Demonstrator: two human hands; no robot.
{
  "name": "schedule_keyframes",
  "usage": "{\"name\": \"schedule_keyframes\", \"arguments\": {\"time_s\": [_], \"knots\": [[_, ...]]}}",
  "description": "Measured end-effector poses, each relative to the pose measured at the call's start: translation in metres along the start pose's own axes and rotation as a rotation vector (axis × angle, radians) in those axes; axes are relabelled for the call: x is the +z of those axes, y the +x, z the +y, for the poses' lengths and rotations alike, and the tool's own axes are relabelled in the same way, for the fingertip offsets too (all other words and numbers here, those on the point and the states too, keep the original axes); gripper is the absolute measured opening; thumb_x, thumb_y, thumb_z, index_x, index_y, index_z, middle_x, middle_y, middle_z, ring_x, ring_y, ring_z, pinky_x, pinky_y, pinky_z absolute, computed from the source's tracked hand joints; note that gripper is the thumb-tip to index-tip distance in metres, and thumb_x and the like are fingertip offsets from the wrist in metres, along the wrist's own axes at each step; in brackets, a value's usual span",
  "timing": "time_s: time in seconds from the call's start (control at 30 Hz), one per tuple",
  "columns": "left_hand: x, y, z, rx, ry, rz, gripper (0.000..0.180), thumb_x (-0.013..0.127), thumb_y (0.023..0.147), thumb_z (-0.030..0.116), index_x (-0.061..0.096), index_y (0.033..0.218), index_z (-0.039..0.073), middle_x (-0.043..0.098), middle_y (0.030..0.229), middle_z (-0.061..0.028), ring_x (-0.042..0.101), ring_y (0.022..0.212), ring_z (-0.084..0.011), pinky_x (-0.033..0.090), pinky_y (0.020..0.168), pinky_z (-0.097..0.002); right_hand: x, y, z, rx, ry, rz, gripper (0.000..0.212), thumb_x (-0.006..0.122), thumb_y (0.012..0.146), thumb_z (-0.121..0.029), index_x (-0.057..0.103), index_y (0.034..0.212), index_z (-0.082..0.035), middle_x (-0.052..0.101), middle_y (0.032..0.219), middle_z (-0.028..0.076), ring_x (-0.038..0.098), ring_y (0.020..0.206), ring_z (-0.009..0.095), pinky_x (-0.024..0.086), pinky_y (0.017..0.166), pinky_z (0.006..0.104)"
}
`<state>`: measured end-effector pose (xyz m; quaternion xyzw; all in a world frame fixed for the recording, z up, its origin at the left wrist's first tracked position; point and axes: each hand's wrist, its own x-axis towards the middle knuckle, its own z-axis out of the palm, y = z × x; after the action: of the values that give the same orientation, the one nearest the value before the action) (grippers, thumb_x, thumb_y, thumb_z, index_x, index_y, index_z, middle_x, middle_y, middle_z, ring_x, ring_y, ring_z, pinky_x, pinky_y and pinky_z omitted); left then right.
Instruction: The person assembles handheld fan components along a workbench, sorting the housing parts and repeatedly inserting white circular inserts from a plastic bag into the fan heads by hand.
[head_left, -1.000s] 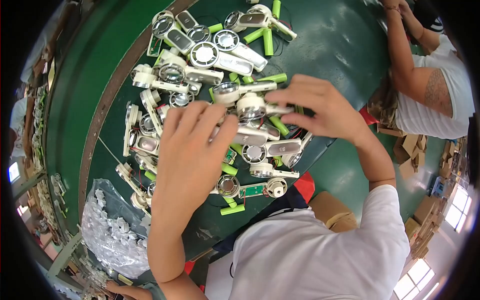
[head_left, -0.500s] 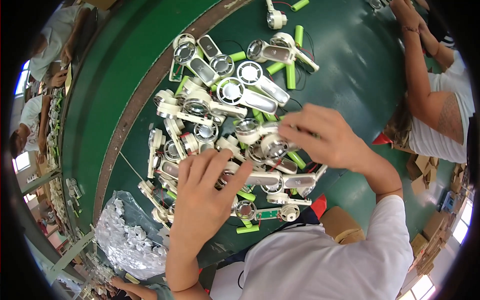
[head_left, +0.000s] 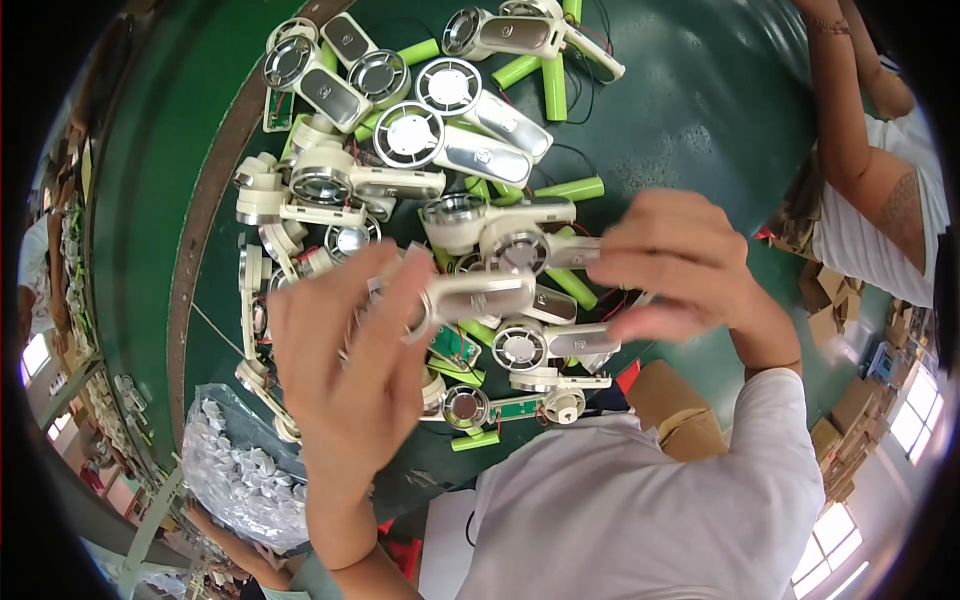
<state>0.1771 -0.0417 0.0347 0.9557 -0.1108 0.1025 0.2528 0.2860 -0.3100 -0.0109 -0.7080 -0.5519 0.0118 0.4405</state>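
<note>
Currently the left grip [head_left: 350, 370] grasps one fan [head_left: 482, 298] by its round head, over the heap [head_left: 480, 152] between the worktop [head_left: 690, 120]'s left and near edges. Fingers of the right grip [head_left: 690, 270] meet another fan [head_left: 522, 252]'s handle; blur hides whether they hold it. A clear bag [head_left: 245, 470] lies near the left edge.

A head-worn wide fisheye camera looks down from close above the green table [head_left: 680, 120].
</note>
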Motion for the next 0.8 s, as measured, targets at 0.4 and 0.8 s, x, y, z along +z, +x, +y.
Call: {"name": "schedule_keyframes", "arguments": {"time_s": [0.4, 0.8], "knots": [[0.017, 0.013, -0.013, 0.048, 0.092, -0.039, 0.052, 0.074, 0.072, 0.001, 0.066, 0.122, 0.013, 0.062, 0.110, -0.0108, 0.059, 0.092, -0.0298, 0.047, 0.080, -0.0406, 0.015, -0.030, -0.028, 0.094, -0.007, -0.121, 0.044, 0.082, 0.069, -0.031, 0.064, 0.097, -0.001, 0.057, 0.090, 0.008, 0.057, 0.075, 0.026, 0.047, 0.061, 0.0369], [0.009, -0.038, 0.025, 0.199, -0.048, 0.011, 0.027, 0.080, 0.069, 0.016, 0.071, 0.093, 0.010, 0.064, 0.104, -0.0048, 0.057, 0.093, -0.0283, 0.043, 0.079, -0.0416, 0.000, -0.049, -0.022, 0.183, 0.111, -0.104, 0.048, 0.082, 0.074, -0.026, 0.067, 0.115, -0.005, 0.058, 0.117, 0.012, 0.057, 0.094, 0.026, 0.049, 0.080, 0.0372]]}}
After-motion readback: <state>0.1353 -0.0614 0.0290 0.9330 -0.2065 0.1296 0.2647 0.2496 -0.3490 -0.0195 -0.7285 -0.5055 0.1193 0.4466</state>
